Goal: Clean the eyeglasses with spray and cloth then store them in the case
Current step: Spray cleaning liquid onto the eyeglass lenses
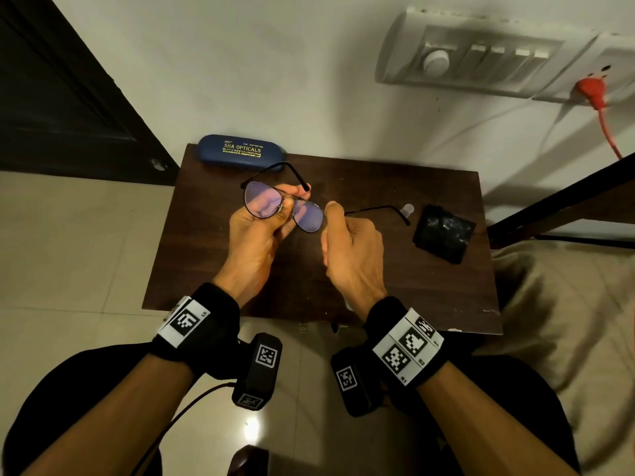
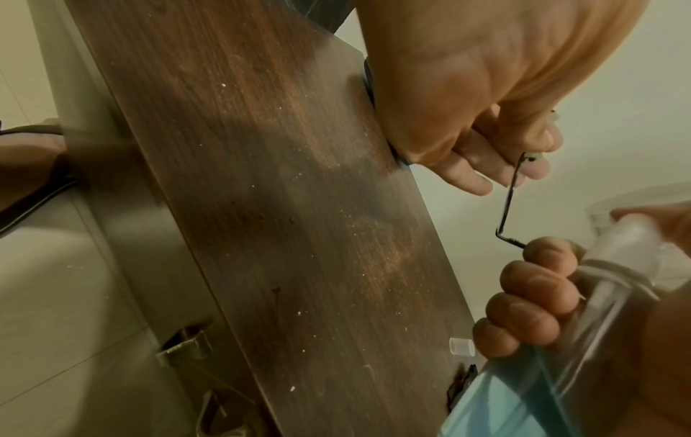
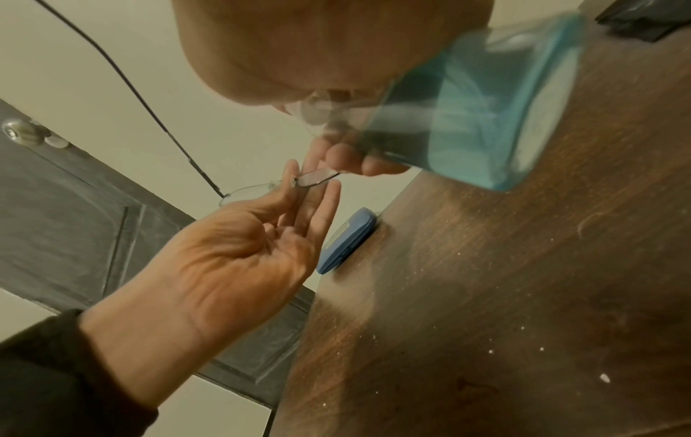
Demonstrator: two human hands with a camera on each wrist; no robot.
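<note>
The left hand is pinched on the eyeglasses at the bridge, fingers curled behind the lenses; the glasses are held above the table, temples unfolded. The right hand is wrapped round the spray bottle — clear plastic, blue liquid inside — with the thumb raised near the top, beside the right lens. Whether the nozzle is being pressed cannot be told.

Relative to the table: the blue case is lying shut at the far left corner, partly overhanging the edge. The black cloth, apparently in a clear wrapper, is placed toward the right side. A small clear cap is seen just beside the cloth.

Risks, judged from here:
- The glasses are held by a thin pinch only; a slip is likely if the lenses and fingers get wet.
- The nozzle's aim is not visible — mist may be sent onto the fingers or the table instead of the lens.
- An unfolded temple extends toward the cap and cloth; the cap could be knocked and rolled off.
- The case could be nudged off its corner when reached for.
</note>
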